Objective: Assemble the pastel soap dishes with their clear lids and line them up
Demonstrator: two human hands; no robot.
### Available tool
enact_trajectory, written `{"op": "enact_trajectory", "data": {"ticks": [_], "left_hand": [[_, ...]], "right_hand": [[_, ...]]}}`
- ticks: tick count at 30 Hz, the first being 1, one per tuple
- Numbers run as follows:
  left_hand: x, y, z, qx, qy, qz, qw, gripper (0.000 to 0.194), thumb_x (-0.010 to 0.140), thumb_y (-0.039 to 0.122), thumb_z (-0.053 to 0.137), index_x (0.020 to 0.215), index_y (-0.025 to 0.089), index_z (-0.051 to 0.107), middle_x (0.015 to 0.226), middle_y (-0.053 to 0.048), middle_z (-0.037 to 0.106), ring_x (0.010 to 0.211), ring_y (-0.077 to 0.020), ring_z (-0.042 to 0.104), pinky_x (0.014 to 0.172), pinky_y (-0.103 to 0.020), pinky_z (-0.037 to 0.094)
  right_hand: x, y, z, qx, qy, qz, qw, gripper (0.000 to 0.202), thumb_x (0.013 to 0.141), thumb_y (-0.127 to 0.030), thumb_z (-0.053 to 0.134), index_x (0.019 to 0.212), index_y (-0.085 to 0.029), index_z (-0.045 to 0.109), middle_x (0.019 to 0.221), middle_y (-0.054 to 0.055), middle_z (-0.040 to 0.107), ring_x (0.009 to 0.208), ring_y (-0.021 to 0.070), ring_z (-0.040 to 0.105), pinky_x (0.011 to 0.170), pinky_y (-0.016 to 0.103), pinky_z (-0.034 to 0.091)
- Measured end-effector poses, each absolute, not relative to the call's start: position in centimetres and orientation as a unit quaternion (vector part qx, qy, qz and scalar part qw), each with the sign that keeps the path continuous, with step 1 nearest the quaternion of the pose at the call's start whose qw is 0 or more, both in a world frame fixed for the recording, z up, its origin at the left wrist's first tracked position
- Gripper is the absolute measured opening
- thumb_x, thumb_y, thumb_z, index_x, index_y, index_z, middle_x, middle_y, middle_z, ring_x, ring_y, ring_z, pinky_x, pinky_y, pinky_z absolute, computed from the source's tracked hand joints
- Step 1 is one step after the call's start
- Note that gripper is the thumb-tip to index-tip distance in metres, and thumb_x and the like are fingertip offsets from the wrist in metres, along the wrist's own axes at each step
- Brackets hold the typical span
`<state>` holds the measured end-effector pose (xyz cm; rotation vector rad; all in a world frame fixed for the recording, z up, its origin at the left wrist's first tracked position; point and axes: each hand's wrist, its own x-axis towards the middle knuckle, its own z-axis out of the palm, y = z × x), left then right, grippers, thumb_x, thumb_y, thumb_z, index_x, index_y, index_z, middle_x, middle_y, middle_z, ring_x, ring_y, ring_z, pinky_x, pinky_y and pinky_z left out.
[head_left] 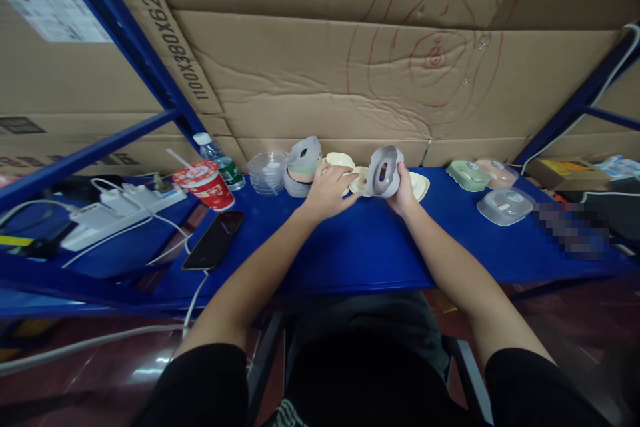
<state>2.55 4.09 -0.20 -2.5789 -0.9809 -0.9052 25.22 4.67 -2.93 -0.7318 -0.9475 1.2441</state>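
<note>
My right hand (403,191) is wrapped round the side of a grey plastic shell (384,173) with an oval slot, tilted up above the blue table. To its left, my left hand (331,191) reaches over cream-coloured parts (340,161), fingers spread; whether it touches them is hard to tell. Between the hands lies another cream piece (361,181). A further cream piece (419,187) shows behind my right hand. Left of my left hand stand stacked grey and green shells (304,163), with a stack of clear bowls (269,172) beside them.
On the blue table (360,253) stand a red cup (207,185) with a straw, a water bottle (220,160), a phone (214,240) and a power strip (120,217) at left. Green (467,175), pink (497,174) and clear (505,206) cases sit right. Cardboard (300,67) rises behind.
</note>
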Motion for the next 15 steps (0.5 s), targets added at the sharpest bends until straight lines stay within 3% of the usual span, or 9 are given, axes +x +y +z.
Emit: {"op": "enact_trajectory", "data": {"ticks": [2, 5, 9, 12, 15], "left_hand": [[3.3, 2.5, -0.9, -0.883, -0.327, -0.318, 0.110, 0.049, 0.095, 0.053, 0.073, 0.135, 0.024, 0.072, 0.141, -0.013, 0.070, 0.129, -0.0326, 0.063, 0.111, -0.053, 0.041], [3.9, 1.4, -1.4, -0.892, -0.305, -0.310, 0.121, 0.038, 0.102, 0.051, 0.066, 0.132, 0.028, 0.074, 0.136, -0.009, 0.073, 0.118, -0.0305, 0.067, 0.099, -0.050, 0.047], [2.6, 2.3, -0.9, -0.877, -0.311, -0.335, 0.147, 0.027, 0.109, 0.037, 0.053, 0.120, 0.030, 0.077, 0.120, -0.005, 0.078, 0.103, -0.0263, 0.067, 0.091, -0.047, 0.048], [-0.1, 3.8, 0.2, -0.828, -0.352, -0.405, 0.162, 0.026, 0.106, 0.025, 0.051, 0.114, 0.026, 0.076, 0.120, -0.009, 0.075, 0.106, -0.0274, 0.066, 0.094, -0.048, 0.049], [-3.3, 5.4, 0.9, -0.771, -0.390, -0.476, 0.160, 0.025, 0.103, 0.021, 0.051, 0.117, 0.023, 0.072, 0.120, -0.013, 0.068, 0.112, -0.0293, 0.062, 0.100, -0.049, 0.049]], "right_hand": [[23.8, 4.0, -2.8, -0.313, -0.422, 0.562, 0.639, 0.070, 0.082, -0.085, 0.057, 0.112, -0.024, 0.071, 0.112, 0.011, 0.080, 0.127, 0.0360, 0.070, 0.107, 0.055, 0.058], [22.3, 3.2, -2.7, -0.306, -0.453, 0.570, 0.613, 0.074, 0.086, -0.086, 0.048, 0.120, -0.024, 0.071, 0.118, 0.012, 0.080, 0.129, 0.0359, 0.069, 0.108, 0.055, 0.057], [23.5, 3.3, -2.0, -0.344, -0.570, 0.472, 0.577, 0.090, 0.090, -0.091, 0.029, 0.149, -0.029, 0.057, 0.146, 0.011, 0.069, 0.142, 0.0361, 0.059, 0.113, 0.061, 0.052], [27.0, 3.7, -1.1, -0.451, -0.702, 0.266, 0.483, 0.095, 0.089, -0.088, 0.047, 0.165, -0.032, 0.040, 0.168, 0.010, 0.049, 0.156, 0.0367, 0.043, 0.125, 0.063, 0.038], [30.9, 4.2, -1.0, -0.621, -0.724, 0.076, 0.291, 0.098, 0.085, -0.081, 0.064, 0.165, -0.027, 0.044, 0.172, 0.016, 0.041, 0.160, 0.0474, 0.031, 0.126, 0.080, 0.015]]}}
